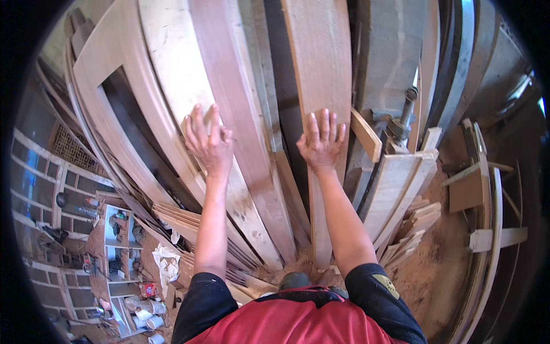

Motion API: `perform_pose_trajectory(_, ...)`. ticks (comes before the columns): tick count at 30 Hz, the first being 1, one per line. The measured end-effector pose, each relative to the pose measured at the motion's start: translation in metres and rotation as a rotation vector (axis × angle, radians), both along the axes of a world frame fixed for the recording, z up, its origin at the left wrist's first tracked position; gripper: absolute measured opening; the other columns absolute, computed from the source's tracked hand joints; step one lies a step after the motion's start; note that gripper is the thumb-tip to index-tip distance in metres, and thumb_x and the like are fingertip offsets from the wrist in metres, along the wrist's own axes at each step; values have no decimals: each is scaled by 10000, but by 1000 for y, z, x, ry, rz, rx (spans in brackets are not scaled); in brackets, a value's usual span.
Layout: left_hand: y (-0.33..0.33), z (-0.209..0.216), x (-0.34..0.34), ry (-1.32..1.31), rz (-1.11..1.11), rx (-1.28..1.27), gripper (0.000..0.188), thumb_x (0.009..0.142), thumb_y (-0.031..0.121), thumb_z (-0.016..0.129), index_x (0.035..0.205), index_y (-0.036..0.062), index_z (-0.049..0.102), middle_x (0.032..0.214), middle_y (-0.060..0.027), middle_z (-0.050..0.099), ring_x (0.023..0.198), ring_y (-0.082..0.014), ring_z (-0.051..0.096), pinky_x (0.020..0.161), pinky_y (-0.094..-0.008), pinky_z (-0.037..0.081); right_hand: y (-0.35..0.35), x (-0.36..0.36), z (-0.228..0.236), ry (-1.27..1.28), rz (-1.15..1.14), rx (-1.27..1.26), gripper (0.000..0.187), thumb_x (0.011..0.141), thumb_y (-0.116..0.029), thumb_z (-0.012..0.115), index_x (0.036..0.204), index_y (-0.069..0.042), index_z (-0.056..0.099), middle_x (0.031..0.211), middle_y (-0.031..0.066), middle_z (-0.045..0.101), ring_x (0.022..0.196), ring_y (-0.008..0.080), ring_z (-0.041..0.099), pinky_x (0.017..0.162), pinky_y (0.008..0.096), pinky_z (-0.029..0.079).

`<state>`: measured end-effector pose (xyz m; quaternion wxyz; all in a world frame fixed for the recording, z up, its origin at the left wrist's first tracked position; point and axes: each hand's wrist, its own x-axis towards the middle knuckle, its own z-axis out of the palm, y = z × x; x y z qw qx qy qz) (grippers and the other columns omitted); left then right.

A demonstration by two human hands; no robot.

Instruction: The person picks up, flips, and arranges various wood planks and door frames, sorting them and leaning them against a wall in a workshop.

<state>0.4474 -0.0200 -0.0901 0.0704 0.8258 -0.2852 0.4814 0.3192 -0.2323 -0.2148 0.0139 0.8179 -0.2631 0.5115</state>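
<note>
My left hand (209,141) rests with spread fingers at a long pale wooden board (177,57). Its thumb side reaches toward a pinkish-brown board (229,86) just to the right. Palm down, my right hand (322,141) lies on another long light-brown board (321,57), its fingers stretched up along the face. Neither hand is wrapped round anything. All three boards stand on end, leaning away from me, with dark gaps between some of them.
A curved wooden frame (94,63) leans at the left. Right of my right hand are a metal clamp-like tool (405,114) and a short board (395,189). Wood offcuts (415,229) lie on the sawdust-covered floor (415,286). A cluttered shelf (117,258) holds small items at lower left.
</note>
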Motion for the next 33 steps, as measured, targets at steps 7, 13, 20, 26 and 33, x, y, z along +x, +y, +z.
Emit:
perform_pose_trajectory(7, 7, -14, 7, 151, -100, -103, 554, 900, 307, 720, 1430, 272, 560, 1591, -210, 281, 1446, -418, 305, 1118, -585, 304, -4, 3, -3, -28, -6, -3, 625, 770, -319, 658, 1385, -255, 568, 1536, 69, 456, 1435, 268, 401, 1203, 527, 209)
perform_pose_trajectory(13, -37, -13, -16, 237, -151, -165, 770, 861, 427, 735, 1488, 85, 448, 1601, -256, 230, 1468, -446, 236, 1155, -606, 251, -1, 0, -4, -7, -7, 0, 632, 776, -328, 650, 1396, -247, 559, 1539, 78, 451, 1430, 271, 409, 1201, 523, 215)
perform_pose_trajectory(20, -98, -16, -20, 426, 24, -496, 1143, 757, 476, 804, 1604, 130, 119, 1617, -288, 126, 1489, -452, 168, 1148, -660, 187, 1, -2, 9, -37, 22, 4, 656, 769, -287, 668, 1410, -232, 541, 1524, 106, 464, 1416, 305, 421, 1167, 544, 276)
perform_pose_trajectory(26, -105, -32, -11, 386, 124, -617, 1053, 797, 463, 780, 1600, 131, 184, 1594, -296, 202, 1475, -466, 196, 1118, -626, 217, 4, -2, 2, -37, 12, -17, 661, 765, -289, 663, 1410, -221, 534, 1525, 112, 462, 1423, 310, 410, 1181, 542, 252)
perform_pose_trajectory(33, -114, -4, -34, 499, 62, -626, 1154, 706, 358, 855, 1603, 151, 160, 1536, -258, 307, 1395, -422, 329, 1055, -597, 303, 1, -5, 6, -9, -11, -29, 633, 772, -299, 655, 1389, -213, 549, 1529, 115, 456, 1427, 310, 403, 1196, 545, 224)
